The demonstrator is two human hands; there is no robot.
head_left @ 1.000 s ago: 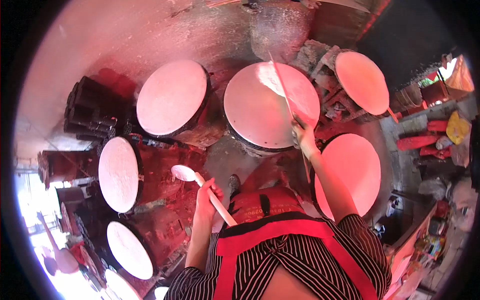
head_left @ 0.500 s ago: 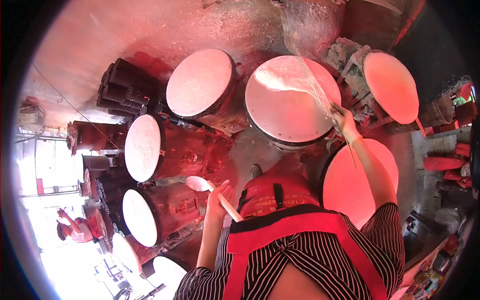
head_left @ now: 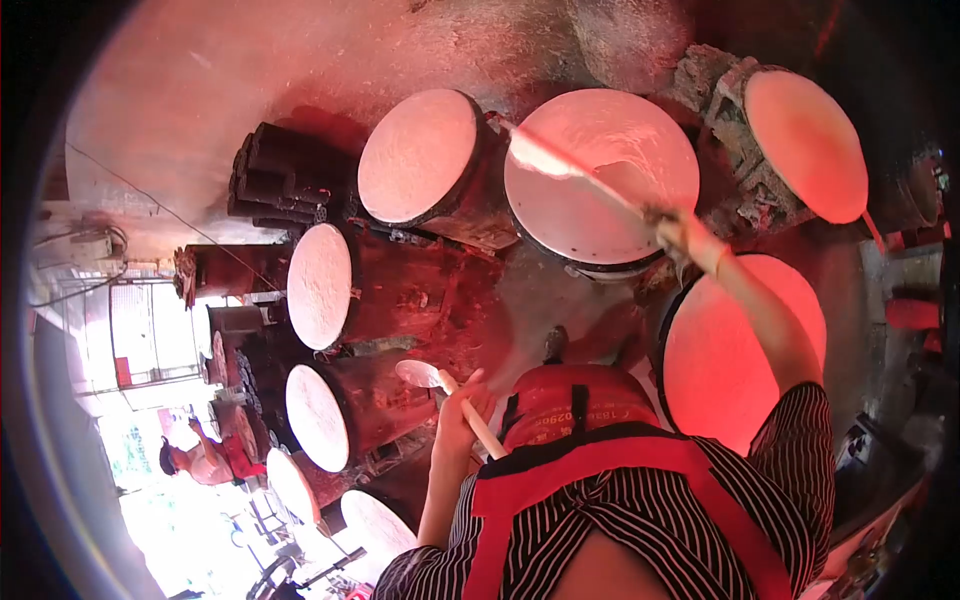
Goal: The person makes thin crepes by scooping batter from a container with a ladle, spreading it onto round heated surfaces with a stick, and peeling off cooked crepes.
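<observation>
My right hand [head_left: 688,242] is closed around the end of a long, thin, pale stick [head_left: 590,178]. The stick lies slantwise across a round flat griddle [head_left: 575,225] at the top centre. Whitish batter-like material [head_left: 640,135] is spread over the far part of that griddle, and the nearer part looks smooth and bare. In my left hand [head_left: 460,408] is a ladle [head_left: 418,374] with a shallow, white-coated bowl pointing left. Its pale handle runs back towards my apron, and a few fingers stick out loosely. The fingertips of my right hand are blurred.
White-topped round griddles stand to the left [head_left: 418,155], [head_left: 320,287] and lower left [head_left: 318,418]. Reddish ones are at the right [head_left: 745,350] and upper right [head_left: 806,145]. Dark cylindrical briquettes [head_left: 285,165] are stacked by the wall. Another person [head_left: 205,460] is at far left.
My right hand has swung the stick out across the griddle; before, a folded pale sheet stretched towards that hand. My left hand still holds the ladle. The view has shifted slightly.
</observation>
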